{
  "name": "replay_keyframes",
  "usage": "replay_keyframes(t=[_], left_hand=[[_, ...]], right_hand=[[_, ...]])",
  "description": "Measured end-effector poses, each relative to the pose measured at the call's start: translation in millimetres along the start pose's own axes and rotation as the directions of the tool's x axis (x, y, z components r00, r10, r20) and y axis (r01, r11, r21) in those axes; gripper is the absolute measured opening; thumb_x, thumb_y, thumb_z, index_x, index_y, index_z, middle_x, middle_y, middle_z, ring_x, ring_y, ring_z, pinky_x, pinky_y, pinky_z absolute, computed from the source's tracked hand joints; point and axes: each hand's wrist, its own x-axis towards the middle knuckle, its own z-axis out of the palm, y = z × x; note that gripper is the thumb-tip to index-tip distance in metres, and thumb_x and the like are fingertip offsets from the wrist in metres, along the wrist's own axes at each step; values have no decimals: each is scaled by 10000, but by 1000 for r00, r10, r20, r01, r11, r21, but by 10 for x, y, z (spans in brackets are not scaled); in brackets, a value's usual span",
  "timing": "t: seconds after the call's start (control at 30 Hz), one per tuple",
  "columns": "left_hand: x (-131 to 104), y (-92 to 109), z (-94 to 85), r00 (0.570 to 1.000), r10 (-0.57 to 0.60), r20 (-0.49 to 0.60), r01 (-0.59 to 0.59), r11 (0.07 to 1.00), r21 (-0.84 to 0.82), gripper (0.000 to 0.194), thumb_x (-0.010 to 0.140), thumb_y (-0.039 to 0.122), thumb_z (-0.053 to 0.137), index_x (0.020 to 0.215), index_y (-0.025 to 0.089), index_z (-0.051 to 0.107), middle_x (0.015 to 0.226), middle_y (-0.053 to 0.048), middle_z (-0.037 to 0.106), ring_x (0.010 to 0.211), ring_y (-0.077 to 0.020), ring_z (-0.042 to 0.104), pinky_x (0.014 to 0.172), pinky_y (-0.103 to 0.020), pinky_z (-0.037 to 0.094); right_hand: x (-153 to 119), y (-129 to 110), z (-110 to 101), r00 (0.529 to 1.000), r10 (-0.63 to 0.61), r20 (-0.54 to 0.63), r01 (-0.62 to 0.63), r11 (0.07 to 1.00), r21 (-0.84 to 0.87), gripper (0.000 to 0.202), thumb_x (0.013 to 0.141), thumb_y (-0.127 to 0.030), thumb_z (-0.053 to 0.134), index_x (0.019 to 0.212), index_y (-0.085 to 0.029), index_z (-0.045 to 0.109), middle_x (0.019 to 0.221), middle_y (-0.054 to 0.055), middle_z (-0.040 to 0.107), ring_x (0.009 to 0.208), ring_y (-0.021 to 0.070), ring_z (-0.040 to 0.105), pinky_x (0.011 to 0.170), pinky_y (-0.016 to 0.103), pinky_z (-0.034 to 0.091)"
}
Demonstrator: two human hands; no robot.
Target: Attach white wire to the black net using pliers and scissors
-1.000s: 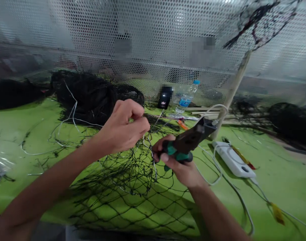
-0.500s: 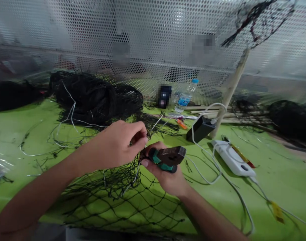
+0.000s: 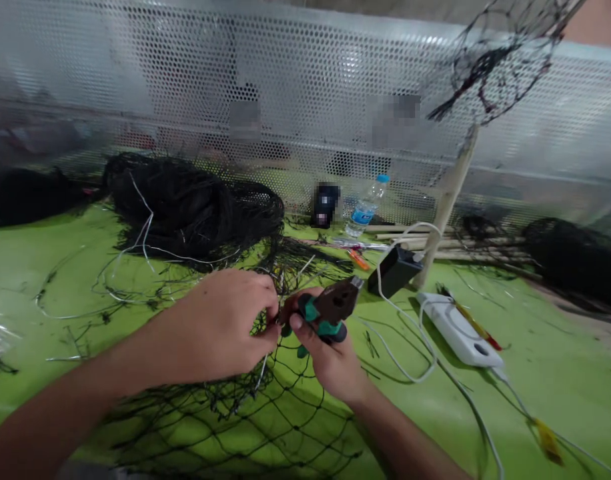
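My right hand (image 3: 330,363) is wrapped round a pair of pliers (image 3: 328,310) with green-and-black handles; the dark, rusty jaws point up and right. Thumb and forefinger of my left hand (image 3: 225,320) pinch together on dark strands at the edge of a black net (image 3: 285,420), right beside the right fingers. Exactly which strands they grip is partly hidden. From under the left hand a thin silvery wire (image 3: 259,379) runs down along the bunched part of the net. The net spreads below both hands over the green table cover (image 3: 550,373).
Behind my hands lies a heap of black netting (image 3: 185,207), with loose wire (image 3: 148,230) over it. A bottle (image 3: 363,217) stands before a perforated metal panel (image 3: 295,73). To the right are an upright wooden stick (image 3: 448,207), a black box (image 3: 395,270), a white power bank (image 3: 460,330) and cables.
The view has tilted up slightly, so the scene sits lower. My left hand has shifted a little left and down relative to the pliers, whose jaws now turn more upward.
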Motion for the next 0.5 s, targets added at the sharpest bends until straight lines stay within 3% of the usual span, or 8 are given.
replay_keyframes(t=[0.17,0.33,0.43,0.5], left_hand=[[-128,206,-104,994,-66,-89,80,985,154,154,877,258,578,747,227,653,889,2,664,699,-185,605,635,-370,348],[-198,219,-185,959,-24,-281,115,943,313,272,1001,246,455,957,228,723,1018,-22,712,687,-189,625,628,-366,345],[-139,145,-182,940,-49,-338,149,950,275,312,1062,246,404,1092,219,714,937,-23,738,744,-196,662,635,-340,364],[-64,90,-171,935,-60,-349,132,973,187,307,1074,256,418,1155,220,711,861,-1,752,723,-176,671,630,-316,375]], right_hand=[[13,39,5,996,-33,-88,46,988,150,118,997,-375,713,1023,-284,642,880,-17,659,807,176,611,792,358,501],[93,-12,-69,971,-77,-225,115,980,161,136,970,-355,724,978,-266,622,857,-12,650,790,171,651,695,324,518],[124,-56,-94,980,-12,-197,45,986,163,207,946,-421,734,998,-256,620,872,18,653,808,194,677,498,258,451],[120,-73,-78,990,65,-127,-43,985,167,264,926,-464,749,1024,-248,631,930,46,664,870,220,698,471,248,487]])
